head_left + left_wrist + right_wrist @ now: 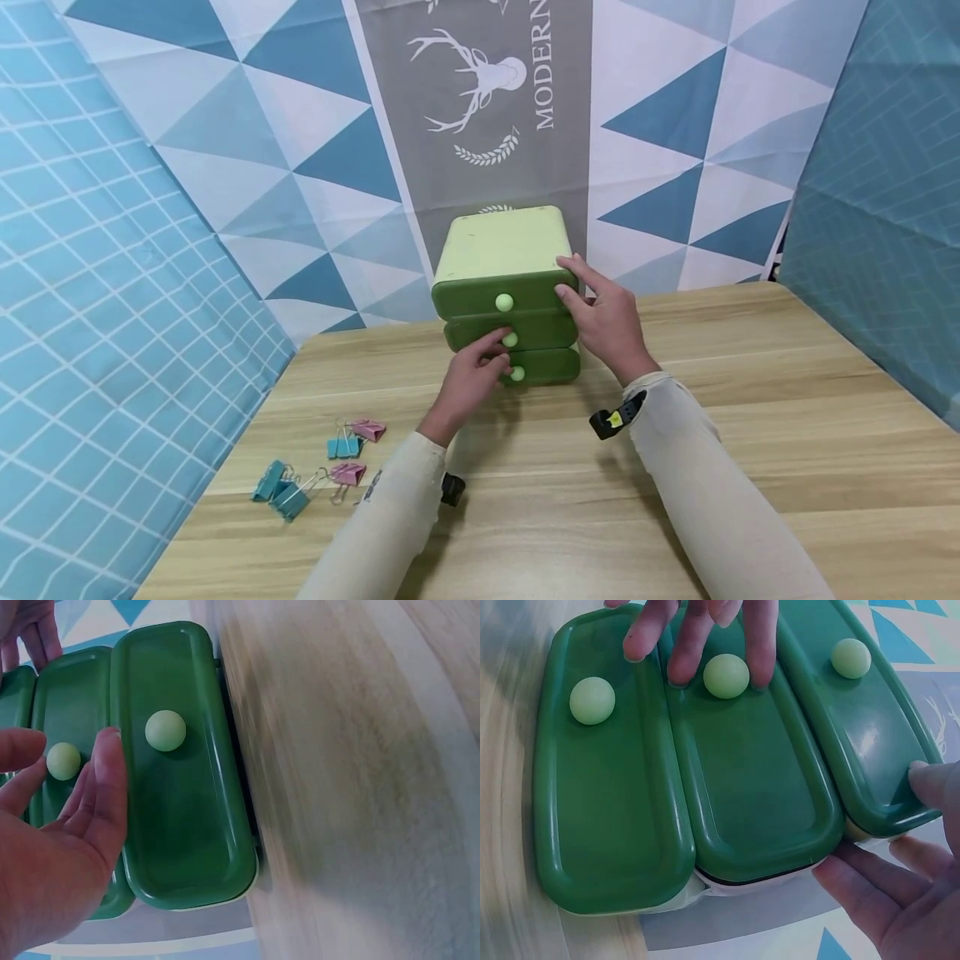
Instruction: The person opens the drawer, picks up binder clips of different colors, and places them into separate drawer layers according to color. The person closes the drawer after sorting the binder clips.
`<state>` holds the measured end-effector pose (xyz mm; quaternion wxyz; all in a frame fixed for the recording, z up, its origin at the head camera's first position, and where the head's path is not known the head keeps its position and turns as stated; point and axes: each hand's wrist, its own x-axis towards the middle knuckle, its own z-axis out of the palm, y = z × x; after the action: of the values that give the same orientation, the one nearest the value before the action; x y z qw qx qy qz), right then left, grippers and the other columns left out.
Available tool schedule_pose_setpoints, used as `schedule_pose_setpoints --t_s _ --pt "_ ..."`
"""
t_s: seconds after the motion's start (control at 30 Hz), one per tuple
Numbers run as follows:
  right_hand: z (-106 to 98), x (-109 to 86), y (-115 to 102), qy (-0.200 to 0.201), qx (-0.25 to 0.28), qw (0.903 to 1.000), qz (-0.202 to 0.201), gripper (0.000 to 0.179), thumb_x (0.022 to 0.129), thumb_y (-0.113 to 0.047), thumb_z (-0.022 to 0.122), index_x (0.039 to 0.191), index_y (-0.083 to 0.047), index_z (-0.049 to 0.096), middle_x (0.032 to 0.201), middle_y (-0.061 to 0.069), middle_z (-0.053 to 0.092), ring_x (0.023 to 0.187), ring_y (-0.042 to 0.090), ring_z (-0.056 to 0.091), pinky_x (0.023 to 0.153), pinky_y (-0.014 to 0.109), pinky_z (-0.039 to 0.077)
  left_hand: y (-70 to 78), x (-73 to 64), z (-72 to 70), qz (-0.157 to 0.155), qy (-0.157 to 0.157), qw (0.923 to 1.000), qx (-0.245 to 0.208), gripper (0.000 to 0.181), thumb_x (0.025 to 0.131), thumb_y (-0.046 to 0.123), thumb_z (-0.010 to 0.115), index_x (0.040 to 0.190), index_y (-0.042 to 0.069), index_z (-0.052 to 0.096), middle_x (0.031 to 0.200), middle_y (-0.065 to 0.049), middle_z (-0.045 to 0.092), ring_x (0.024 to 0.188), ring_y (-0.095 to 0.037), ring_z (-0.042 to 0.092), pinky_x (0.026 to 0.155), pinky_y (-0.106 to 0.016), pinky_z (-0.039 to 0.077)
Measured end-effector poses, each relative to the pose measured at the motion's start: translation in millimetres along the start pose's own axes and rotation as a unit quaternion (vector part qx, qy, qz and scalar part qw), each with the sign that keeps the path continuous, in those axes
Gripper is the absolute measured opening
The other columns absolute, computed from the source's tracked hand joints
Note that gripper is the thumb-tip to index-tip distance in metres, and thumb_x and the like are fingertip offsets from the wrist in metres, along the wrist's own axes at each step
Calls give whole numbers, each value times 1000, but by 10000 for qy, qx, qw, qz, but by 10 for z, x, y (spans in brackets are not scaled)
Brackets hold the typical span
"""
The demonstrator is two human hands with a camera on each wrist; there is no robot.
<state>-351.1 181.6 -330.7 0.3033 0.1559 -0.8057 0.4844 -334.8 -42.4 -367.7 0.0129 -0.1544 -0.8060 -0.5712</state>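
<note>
A small green cabinet [504, 246] of three stacked drawers stands on the table, with a round pale knob on each dark green front. My left hand [474, 379] is at the middle drawer [757, 765]; two fingertips lie on either side of its knob [726, 676], and the thumb stays off it. Another fingertip of that hand reaches the edge of the bottom drawer [615, 802]. My right hand [609, 321] holds the cabinet's right upper corner, thumb on the front of the top drawer [877, 742] and the other fingers at the side and top edge.
On the table [750, 433], several binder clips lie at the left, blue ones [291, 500] and pink ones [348, 474]. A patterned cloth [660, 108] hangs behind the cabinet. Blue tiled-pattern sheets [90, 275] flank the table.
</note>
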Motion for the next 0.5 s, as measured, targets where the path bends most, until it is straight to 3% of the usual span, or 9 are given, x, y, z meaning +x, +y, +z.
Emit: schedule_pose_setpoints --t_s 0.13,0.27,0.5 --pt "-12 1 11 -133 44 9999 82 43 101 -28 62 144 -28 57 154 4 42 110 26 67 77 40 58 -9 28 13 -20 -121 9998 -129 44 102 11 54 145 17 55 124 -18 61 100 -31 68 81 -51 55" --pt "-26 -13 16 -254 29 9996 110 44 102 -28 62 145 -28 55 155 4 41 96 25 72 64 38 53 -8 42 26 -4 -233 9996 -168 44 101 11 54 145 15 54 124 -20 60 100 -33 68 80 -52 55" --pt "-52 -7 16 -326 3 9994 72 45 103 -27 60 147 -30 53 157 0 39 85 23 71 67 36 51 -12 57 46 109 -62 9999 -105 39 101 11 53 138 18 61 115 -16 62 93 -24 67 71 -36 56"
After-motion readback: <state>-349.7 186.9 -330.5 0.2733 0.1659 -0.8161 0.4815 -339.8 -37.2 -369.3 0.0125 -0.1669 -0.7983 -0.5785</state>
